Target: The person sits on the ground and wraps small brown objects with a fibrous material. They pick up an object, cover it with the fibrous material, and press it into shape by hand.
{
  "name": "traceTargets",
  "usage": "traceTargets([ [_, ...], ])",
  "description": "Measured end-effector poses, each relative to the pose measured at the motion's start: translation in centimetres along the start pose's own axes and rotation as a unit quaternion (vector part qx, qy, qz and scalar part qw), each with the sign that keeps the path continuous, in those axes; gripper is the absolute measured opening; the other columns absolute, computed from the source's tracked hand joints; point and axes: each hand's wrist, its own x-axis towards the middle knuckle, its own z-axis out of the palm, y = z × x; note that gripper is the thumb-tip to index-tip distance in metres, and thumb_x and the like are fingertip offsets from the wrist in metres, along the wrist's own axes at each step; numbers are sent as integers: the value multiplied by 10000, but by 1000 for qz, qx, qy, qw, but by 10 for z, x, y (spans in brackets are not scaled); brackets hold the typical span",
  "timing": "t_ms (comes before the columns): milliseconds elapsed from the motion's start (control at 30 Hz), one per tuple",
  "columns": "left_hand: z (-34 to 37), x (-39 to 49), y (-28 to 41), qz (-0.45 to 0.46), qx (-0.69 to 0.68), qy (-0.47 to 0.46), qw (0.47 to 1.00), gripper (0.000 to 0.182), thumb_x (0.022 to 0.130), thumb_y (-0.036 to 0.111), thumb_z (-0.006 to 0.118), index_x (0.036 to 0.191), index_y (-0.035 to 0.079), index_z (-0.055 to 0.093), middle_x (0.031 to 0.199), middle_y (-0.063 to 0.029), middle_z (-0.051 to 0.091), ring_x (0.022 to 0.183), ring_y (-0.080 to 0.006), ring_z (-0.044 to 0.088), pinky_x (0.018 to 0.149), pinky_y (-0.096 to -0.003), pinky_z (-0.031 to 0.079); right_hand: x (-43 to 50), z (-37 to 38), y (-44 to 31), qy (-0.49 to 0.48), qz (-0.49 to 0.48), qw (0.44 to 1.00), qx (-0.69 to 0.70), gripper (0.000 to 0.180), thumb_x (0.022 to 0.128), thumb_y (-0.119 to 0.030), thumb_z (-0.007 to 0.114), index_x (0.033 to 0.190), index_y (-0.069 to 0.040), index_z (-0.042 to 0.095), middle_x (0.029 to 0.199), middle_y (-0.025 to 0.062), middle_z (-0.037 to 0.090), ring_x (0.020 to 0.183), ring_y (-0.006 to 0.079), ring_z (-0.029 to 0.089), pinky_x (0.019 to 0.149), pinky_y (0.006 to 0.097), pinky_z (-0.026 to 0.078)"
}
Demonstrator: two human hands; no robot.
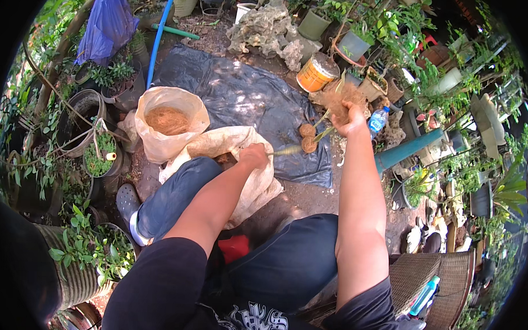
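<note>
My left hand is closed in front of the mouth of a pale woven sack. A blurred, banded green-yellow leaf or stalk juts from its fingers toward two brown fibre balls. My right hand, reaching farther out, grips a loose clump of brown fibre, apparently coir. Narrow green leaves lie by the balls, on a black plastic sheet. Left of the sack stands a whitish bag with a rolled rim, holding more brown fibre.
An orange-labelled bucket and a rough rock edge the sheet. Near my right forearm are a water bottle and a teal tube. Potted plants crowd the left. A blue hose hangs beyond the bag.
</note>
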Motion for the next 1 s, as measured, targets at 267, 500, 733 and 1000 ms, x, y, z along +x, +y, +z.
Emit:
traceTargets([
  [267, -97, -11, 6, 101, -634, -143, 754, 604, 983, 397, 670, 1463, 98, 457, 1291, -138, 645, 1106, -309, 684, 791, -294, 537, -58, 32, 12, -67, -132, 950, -276, 328, 991, -328, 617, 1258, -143, 665, 1234, 56, 693, 1117, 217, 638, 909, 402, 517],
  [500, -107, -15, -7, 265, -782, -302, 475, 577, 1027, 458, 571, 1440, 66, 481, 1317, -156, 639, 1157, -359, 658, 880, -355, 556, -124, 64, 22, 7, -311, 728, -611, 467, 920, -349, 703, 1114, 75, 706, 1001, 226, 738, 995, 321, 707, 901, 390, 520],
  [733, -94, -23, 13, 264, -746, -297, 535, 541, 1018, 313, 634, 1464, 74, 442, 1327, -151, 628, 1172, -357, 659, 899, -372, 555, -92, 37, 61, -93, -302, 777, -545, 379, 962, -252, 616, 1166, 62, 674, 1081, 182, 734, 1010, 297, 699, 915, 392, 519],
  [1000, -100, -21, 10, 213, -762, -192, 581, 593, 1001, 221, 670, 1498, 100, 370, 1319, -110, 619, 1124, -292, 685, 886, -362, 552, -110, 58, 55, -100, -354, 814, -450, 392, 979, -173, 575, 1324, 10, 557, 1222, 153, 670, 1106, 218, 645, 963, 350, 494],
])
